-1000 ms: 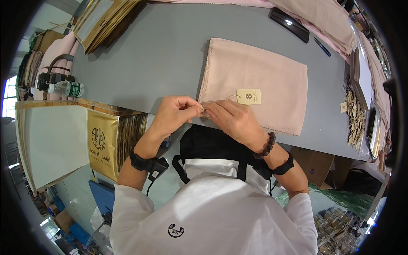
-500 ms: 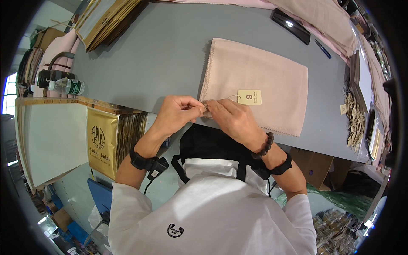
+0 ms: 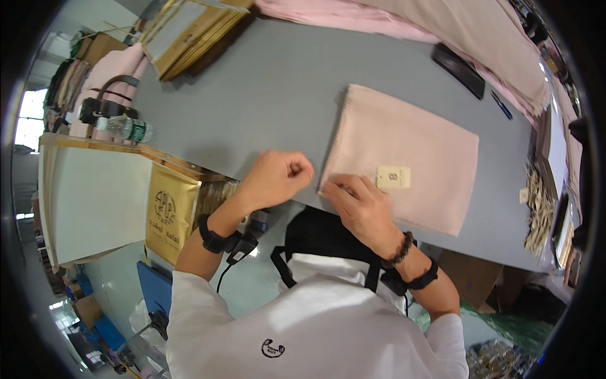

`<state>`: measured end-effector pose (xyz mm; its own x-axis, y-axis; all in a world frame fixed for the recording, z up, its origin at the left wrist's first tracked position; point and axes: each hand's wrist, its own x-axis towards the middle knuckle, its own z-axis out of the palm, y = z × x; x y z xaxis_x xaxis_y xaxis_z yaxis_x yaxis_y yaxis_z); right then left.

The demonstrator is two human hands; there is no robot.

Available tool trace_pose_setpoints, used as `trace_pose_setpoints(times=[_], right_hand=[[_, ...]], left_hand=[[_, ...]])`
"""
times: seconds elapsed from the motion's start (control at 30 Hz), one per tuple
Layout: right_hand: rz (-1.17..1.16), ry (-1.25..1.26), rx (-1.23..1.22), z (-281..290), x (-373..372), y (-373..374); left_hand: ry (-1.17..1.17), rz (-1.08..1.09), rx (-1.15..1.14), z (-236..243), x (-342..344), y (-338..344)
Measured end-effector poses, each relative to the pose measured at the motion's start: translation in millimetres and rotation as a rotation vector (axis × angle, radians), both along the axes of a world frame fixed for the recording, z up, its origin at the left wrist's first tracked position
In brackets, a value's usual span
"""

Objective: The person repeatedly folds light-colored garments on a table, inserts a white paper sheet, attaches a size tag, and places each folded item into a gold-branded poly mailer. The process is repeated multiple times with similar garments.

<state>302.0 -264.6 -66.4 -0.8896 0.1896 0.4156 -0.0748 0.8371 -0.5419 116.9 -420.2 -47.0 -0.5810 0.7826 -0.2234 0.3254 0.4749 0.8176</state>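
Observation:
A folded pale pink cloth (image 3: pixel 435 145) with a stitched edge lies on the grey table (image 3: pixel 271 82). Its near left corner is pinched between the thumb and fingers of my right hand (image 3: pixel 363 208), which rests over the near edge. A cream tag (image 3: pixel 393 177) lies on top of the cloth, just beyond those knuckles, and its string runs toward my fingers. My left hand (image 3: pixel 278 180) hangs apart from the cloth, left of that corner, with its fingers curled in and nothing visible in them.
Gold packets (image 3: pixel 196 38) are stacked at the far left. A plastic bottle (image 3: pixel 136 129) sits at the left edge. A black phone (image 3: pixel 459 71) and a pen (image 3: pixel 502 105) lie far right, beside draped pink fabric (image 3: pixel 353 19). Bundled tags (image 3: pixel 538 211) hang at the right.
My left hand has drawn away from the cloth's corner, leftward, and its fingers have curled. My right hand stays at the corner. The whole view has shifted a little.

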Motion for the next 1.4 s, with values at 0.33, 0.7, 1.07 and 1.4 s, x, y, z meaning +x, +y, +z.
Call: trace_pose_setpoints(times=[0.33,0.7,1.07,1.4], right_hand=[[-0.17,0.037,0.034,-3,9,47],[-0.207,0.049,0.07,22,19,63],[0.061,-0.013,0.309,9,-57,28],[0.088,0.016,0.414,6,-52,56]], left_hand=[[1.176,0.66,-0.236,29,-275,-66],[1.115,0.462,0.069,36,-227,-48],[0.186,0.009,0.089,-7,-23,30],[0.161,0.171,0.194,-20,1,35]])
